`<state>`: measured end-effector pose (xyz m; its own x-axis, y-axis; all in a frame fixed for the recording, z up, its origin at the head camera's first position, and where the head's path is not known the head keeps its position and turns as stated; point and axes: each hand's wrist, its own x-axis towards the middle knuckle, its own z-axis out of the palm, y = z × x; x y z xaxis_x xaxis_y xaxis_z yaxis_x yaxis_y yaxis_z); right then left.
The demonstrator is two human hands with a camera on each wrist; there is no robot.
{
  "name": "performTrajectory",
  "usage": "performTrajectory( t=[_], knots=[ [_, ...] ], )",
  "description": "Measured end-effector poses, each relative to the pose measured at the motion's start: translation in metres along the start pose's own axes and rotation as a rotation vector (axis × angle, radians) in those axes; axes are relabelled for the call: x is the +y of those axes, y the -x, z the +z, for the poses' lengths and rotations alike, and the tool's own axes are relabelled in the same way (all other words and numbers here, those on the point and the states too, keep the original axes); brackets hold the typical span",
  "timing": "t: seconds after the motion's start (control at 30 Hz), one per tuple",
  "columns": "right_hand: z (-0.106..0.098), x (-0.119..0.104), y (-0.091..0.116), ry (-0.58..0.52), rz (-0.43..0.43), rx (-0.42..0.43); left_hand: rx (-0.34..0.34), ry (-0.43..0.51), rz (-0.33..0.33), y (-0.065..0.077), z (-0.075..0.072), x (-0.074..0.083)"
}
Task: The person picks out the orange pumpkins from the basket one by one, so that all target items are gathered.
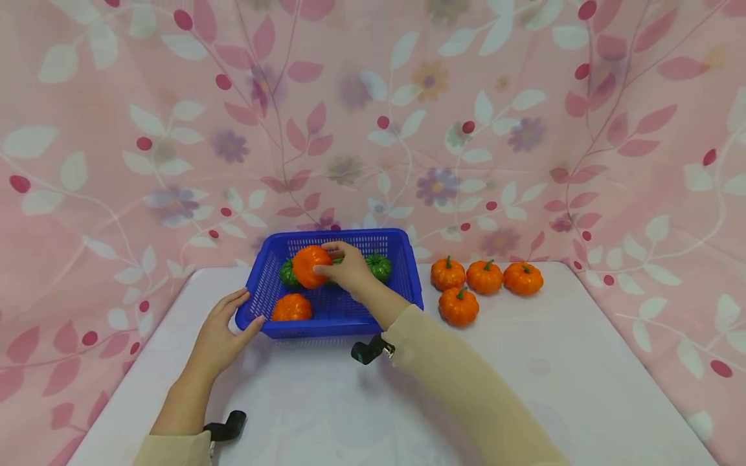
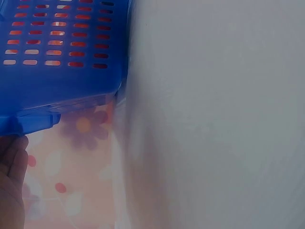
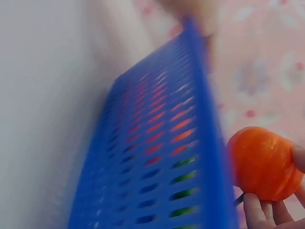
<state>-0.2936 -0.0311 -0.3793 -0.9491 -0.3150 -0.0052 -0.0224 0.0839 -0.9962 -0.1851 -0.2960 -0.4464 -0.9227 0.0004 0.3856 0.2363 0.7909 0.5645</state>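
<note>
A: We see the right hand (image 1: 348, 266) reaching over the blue basket (image 1: 402, 272), arm stretched forward in a beige sleeve (image 1: 466, 382). What do the fingers do?

B: They curl round an orange pumpkin (image 1: 310, 266) and hold it just above the inside of the basket, toward its far left part. In the right wrist view we see the fingertips (image 3: 255, 210) under the same pumpkin (image 3: 264, 163), beside the basket wall (image 3: 157, 157).

A: And the left hand (image 1: 223, 330)?

B: It rests at the basket's near left corner, fingers fairly straight, thumb against the front rim.

A: What else lies in the basket?

B: A second orange pumpkin (image 1: 291, 308) near the front wall, and two green pumpkins (image 1: 379, 265) toward the back. Right of the basket, four orange pumpkins (image 1: 484, 277) sit on the white table (image 1: 524, 388).
</note>
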Motion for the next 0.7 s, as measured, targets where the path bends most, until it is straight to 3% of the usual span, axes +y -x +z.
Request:
performTrajectory(
  t=[0.1,0.3,0.57,0.7],
  knots=[
    [-0.010,-0.009,0.011,-0.044,-0.019,-0.039,0.000,-0.001,0.000,0.001,0.001,0.000],
    [-0.035,-0.029,0.037,-0.007,-0.085,-0.073,0.003,-0.005,0.004,0.001,0.000,0.000],
    [-0.075,-0.049,0.072,0.078,-0.211,-0.023,0.012,-0.003,0.016,0.001,0.001,-0.001],
    [-0.101,-0.051,0.088,0.127,-0.234,0.030,0.010,-0.003,0.014,0.001,0.000,-0.001]
  ],
)
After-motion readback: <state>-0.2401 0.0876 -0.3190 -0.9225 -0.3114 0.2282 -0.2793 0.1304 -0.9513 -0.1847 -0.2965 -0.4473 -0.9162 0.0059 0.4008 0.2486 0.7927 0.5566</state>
